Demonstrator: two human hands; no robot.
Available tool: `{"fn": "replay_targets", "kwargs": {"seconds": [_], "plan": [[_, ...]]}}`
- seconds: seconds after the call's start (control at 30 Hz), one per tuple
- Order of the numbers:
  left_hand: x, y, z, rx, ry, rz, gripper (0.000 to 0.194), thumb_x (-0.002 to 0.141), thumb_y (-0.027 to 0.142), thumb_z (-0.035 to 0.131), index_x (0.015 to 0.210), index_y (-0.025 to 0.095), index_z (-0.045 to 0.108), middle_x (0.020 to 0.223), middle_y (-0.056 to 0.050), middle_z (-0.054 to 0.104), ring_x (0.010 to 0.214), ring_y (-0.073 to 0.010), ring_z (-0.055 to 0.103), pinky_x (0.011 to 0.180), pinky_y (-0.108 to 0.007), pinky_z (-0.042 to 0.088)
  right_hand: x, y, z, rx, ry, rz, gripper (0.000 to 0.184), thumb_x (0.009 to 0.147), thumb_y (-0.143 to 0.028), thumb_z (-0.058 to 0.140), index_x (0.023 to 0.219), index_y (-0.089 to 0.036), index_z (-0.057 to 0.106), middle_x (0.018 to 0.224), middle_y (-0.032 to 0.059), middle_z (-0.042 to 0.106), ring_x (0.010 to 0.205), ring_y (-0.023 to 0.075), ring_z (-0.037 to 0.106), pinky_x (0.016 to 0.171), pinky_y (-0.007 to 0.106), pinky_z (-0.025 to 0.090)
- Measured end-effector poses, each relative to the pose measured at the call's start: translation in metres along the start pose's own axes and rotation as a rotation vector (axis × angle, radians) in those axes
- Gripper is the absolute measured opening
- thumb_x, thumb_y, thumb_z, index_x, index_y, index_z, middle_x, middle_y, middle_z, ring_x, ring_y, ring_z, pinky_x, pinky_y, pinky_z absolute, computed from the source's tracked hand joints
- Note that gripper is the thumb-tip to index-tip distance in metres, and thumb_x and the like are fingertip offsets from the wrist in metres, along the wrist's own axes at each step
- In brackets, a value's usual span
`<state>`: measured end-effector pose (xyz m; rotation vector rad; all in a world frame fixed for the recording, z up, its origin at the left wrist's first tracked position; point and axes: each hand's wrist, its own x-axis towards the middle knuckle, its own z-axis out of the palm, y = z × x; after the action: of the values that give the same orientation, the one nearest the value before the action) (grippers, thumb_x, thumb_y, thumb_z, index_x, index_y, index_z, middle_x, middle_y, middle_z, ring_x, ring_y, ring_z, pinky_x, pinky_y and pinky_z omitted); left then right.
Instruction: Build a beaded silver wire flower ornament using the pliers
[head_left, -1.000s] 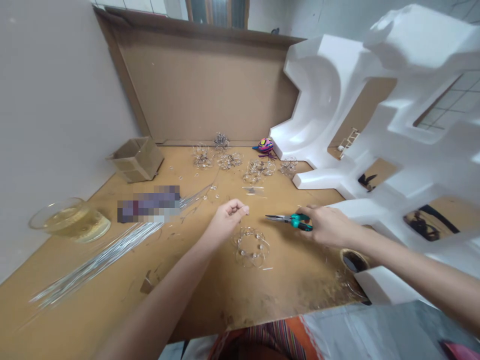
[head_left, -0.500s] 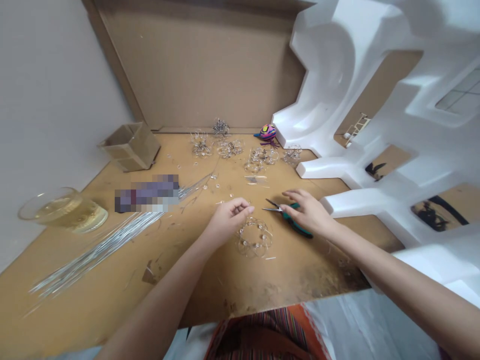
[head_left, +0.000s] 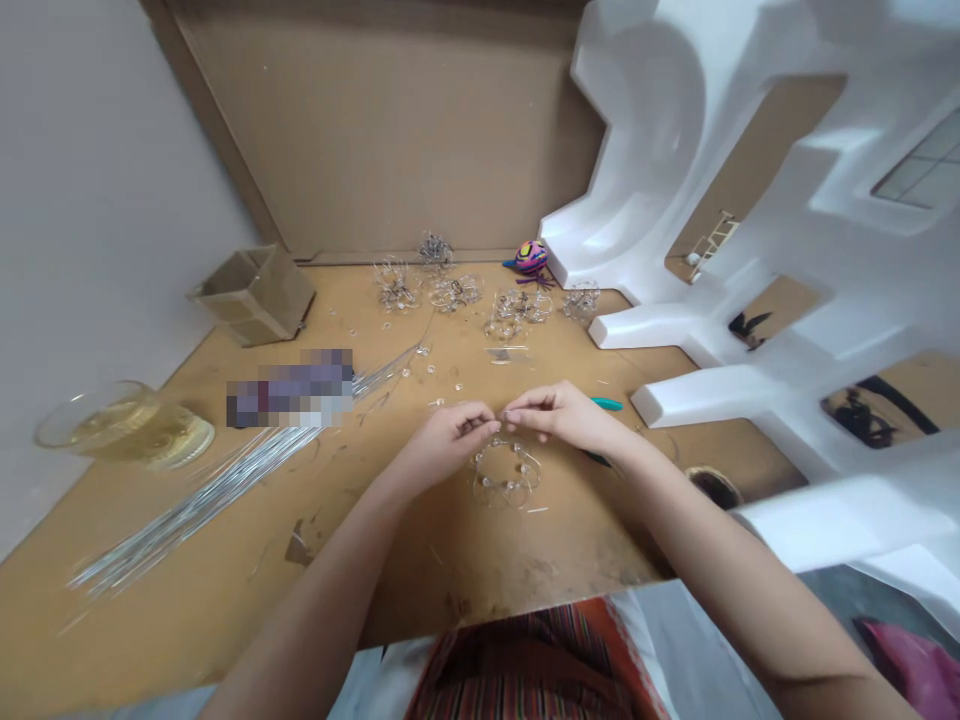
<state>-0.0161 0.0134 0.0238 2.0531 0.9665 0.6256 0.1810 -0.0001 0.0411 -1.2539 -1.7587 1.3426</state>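
Note:
My left hand (head_left: 465,432) is closed in a pinch at the top of a beaded wire ring (head_left: 484,482), a loop of thin silvery wire with clear beads. From the other side my right hand (head_left: 555,415) pinches at the same spot, its fingertips almost meeting the left ones. The wire end between the fingertips is too fine to make out. Pliers with green handles (head_left: 607,404) lie on the table, mostly hidden behind my right hand and wrist.
A bundle of straight wires (head_left: 217,510) lies at left, near a glass of yellowish liquid (head_left: 127,430) and a cardboard box (head_left: 259,295). Several wire-and-bead pieces (head_left: 456,290) stand at the back beside a colourful ball-shaped object (head_left: 531,256). A white moulded structure (head_left: 697,395) borders the right.
My right hand has left the pliers on the table and moved left to meet my left hand above the ring. My left hand keeps its pinch.

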Motion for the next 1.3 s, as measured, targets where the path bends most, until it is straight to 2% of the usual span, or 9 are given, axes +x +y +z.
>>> {"fn": "replay_targets", "kwargs": {"seconds": [0.13,0.2,0.3,0.43,0.6,0.83,1.13,1.3], "plan": [[0.004,-0.007,0.005,-0.025,0.105,-0.045,0.023,0.080,0.041,0.050,0.080,0.018,0.057,0.067,0.003,0.054,0.060,-0.0112,0.046,0.055,-0.022,0.035,0.002,0.014,-0.004,0.225,0.043,0.045,0.026,0.071,-0.036,0.066,0.086,-0.016,0.068,0.073,0.0021,0.065,0.051,0.0059,0.048,0.045,0.019,0.036],[0.006,-0.012,0.006,-0.018,0.151,-0.097,0.029,0.076,0.045,0.055,0.087,0.019,0.057,0.075,0.000,0.058,0.065,-0.0131,0.051,0.060,-0.024,0.040,0.000,0.022,-0.006,0.285,0.088,0.068,0.024,0.070,-0.036,0.067,0.083,-0.015,0.068,0.072,0.0020,0.064,0.053,0.0062,0.050,0.046,0.019,0.037],[0.005,-0.016,0.009,0.063,0.108,-0.138,0.035,0.074,0.048,0.056,0.093,0.019,0.058,0.085,-0.003,0.061,0.074,-0.0166,0.055,0.066,-0.028,0.043,-0.005,0.030,-0.011,0.302,0.137,0.091,0.024,0.070,-0.036,0.067,0.082,-0.015,0.068,0.071,0.0015,0.063,0.053,0.0061,0.050,0.045,0.018,0.037],[0.007,-0.016,0.016,0.225,0.058,-0.095,0.023,0.076,0.037,0.054,0.090,0.020,0.059,0.090,-0.004,0.059,0.085,-0.0195,0.054,0.073,-0.031,0.042,-0.007,0.029,-0.011,0.253,0.148,0.095,0.023,0.071,-0.036,0.066,0.082,-0.015,0.068,0.071,0.0013,0.063,0.053,0.0058,0.050,0.045,0.018,0.038],[0.011,-0.015,0.024,0.323,-0.023,-0.110,0.012,0.072,0.021,0.050,0.077,0.018,0.060,0.079,-0.003,0.055,0.078,-0.0191,0.051,0.067,-0.030,0.040,-0.003,0.026,0.000,0.138,0.033,0.143,0.019,0.072,-0.030,0.063,0.080,-0.013,0.067,0.064,0.0004,0.061,0.051,0.0063,0.049,0.047,0.019,0.039],[0.011,-0.016,0.028,0.293,-0.025,-0.108,0.010,0.073,0.021,0.049,0.072,0.018,0.058,0.075,-0.001,0.050,0.072,-0.0170,0.050,0.063,-0.028,0.038,0.000,0.032,0.008,0.121,-0.008,0.150,0.021,0.072,-0.032,0.060,0.079,-0.013,0.066,0.063,0.0013,0.060,0.052,0.0085,0.050,0.048,0.021,0.040],[0.011,-0.018,0.031,0.278,-0.009,-0.092,0.003,0.067,0.017,0.049,0.065,0.019,0.048,0.073,0.000,0.047,0.069,-0.0159,0.047,0.061,-0.027,0.037,0.001,0.033,0.009,0.056,0.020,0.146,0.019,0.072,-0.032,0.059,0.076,-0.014,0.066,0.058,-0.0004,0.058,0.051,0.0090,0.049,0.049,0.022,0.040],[0.012,-0.019,0.031,0.267,-0.015,-0.108,0.001,0.065,0.017,0.049,0.065,0.019,0.049,0.072,0.000,0.047,0.067,-0.0156,0.047,0.060,-0.027,0.037,-0.001,0.034,0.009,-0.090,-0.001,0.092,0.019,0.075,-0.029,0.056,0.080,-0.013,0.067,0.063,0.0014,0.062,0.054,0.0102,0.051,0.052,0.022,0.040]]}}
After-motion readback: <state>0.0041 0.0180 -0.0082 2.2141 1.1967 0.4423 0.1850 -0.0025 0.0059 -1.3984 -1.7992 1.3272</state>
